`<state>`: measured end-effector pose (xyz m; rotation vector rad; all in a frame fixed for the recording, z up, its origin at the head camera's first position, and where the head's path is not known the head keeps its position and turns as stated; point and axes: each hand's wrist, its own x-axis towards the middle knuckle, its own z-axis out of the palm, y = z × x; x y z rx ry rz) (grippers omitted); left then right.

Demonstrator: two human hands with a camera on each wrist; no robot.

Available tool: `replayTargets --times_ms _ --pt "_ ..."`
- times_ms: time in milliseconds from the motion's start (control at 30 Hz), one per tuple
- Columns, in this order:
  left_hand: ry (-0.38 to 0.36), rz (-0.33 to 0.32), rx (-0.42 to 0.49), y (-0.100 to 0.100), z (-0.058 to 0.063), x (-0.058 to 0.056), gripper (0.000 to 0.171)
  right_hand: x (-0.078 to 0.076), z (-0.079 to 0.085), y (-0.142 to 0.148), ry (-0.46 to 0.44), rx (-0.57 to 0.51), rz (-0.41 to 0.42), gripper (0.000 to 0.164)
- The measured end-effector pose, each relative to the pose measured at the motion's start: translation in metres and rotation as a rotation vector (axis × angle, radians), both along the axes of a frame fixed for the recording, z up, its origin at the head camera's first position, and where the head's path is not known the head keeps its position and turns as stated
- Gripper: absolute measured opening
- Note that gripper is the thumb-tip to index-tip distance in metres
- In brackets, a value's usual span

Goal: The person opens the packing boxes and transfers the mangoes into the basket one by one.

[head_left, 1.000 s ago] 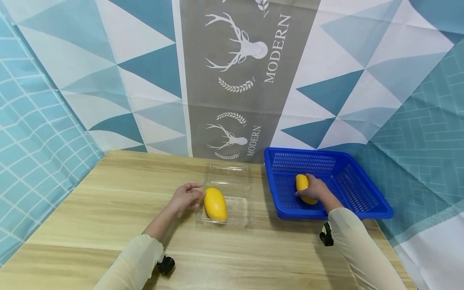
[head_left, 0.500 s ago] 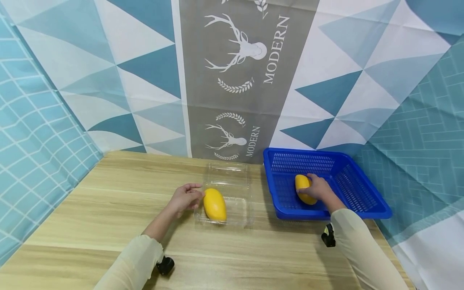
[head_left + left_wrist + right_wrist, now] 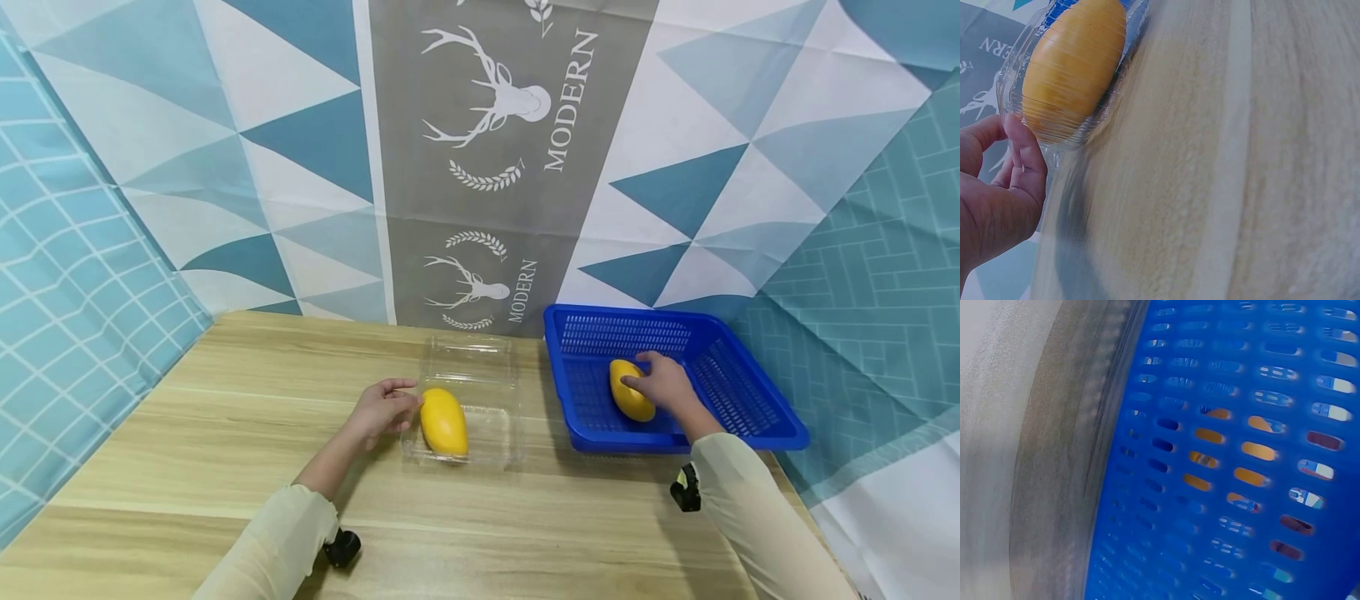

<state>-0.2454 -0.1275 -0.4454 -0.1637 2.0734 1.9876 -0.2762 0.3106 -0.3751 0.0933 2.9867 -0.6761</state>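
A clear plastic clamshell box (image 3: 491,429) lies with its lid (image 3: 471,360) folded back on the table. One yellow mango (image 3: 444,422) rests in its left half. My left hand (image 3: 380,411) pinches the box's left edge between thumb and finger; the left wrist view shows this hand (image 3: 1007,187) at the rim beside the mango (image 3: 1075,65). Inside the blue basket (image 3: 592,437) lies a second yellow mango (image 3: 628,400). Over it is my right hand (image 3: 666,383), fingers spread, thumb touching its top. The right wrist view shows only bits of that mango (image 3: 1259,450) through the basket wall (image 3: 1166,550).
The wooden table (image 3: 225,450) runs left and in front of the box. Patterned cloth (image 3: 480,192) hangs behind it, with tiled-print cloth (image 3: 67,250) at the left and teal cloth (image 3: 885,292) right of the basket.
The mango in the basket has turned to a slant. My right hand has shifted slightly right and its thumb has loosened from the mango's side. The left hand has kept its place.
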Motion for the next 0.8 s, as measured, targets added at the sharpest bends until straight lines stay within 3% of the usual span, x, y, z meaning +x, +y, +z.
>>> replayTargets --times_ms 267,600,800 --pt "0.002 -0.007 0.015 0.000 0.003 0.000 0.051 0.004 0.010 -0.007 0.033 -0.021 0.002 0.055" --pt "0.005 -0.031 0.012 0.004 0.027 0.015 0.049 0.006 0.015 -0.013 0.048 -0.032 0.009 0.051" --pt "-0.002 -0.030 0.013 0.003 0.026 0.015 0.050 0.008 0.017 -0.016 0.060 -0.067 0.024 0.053"
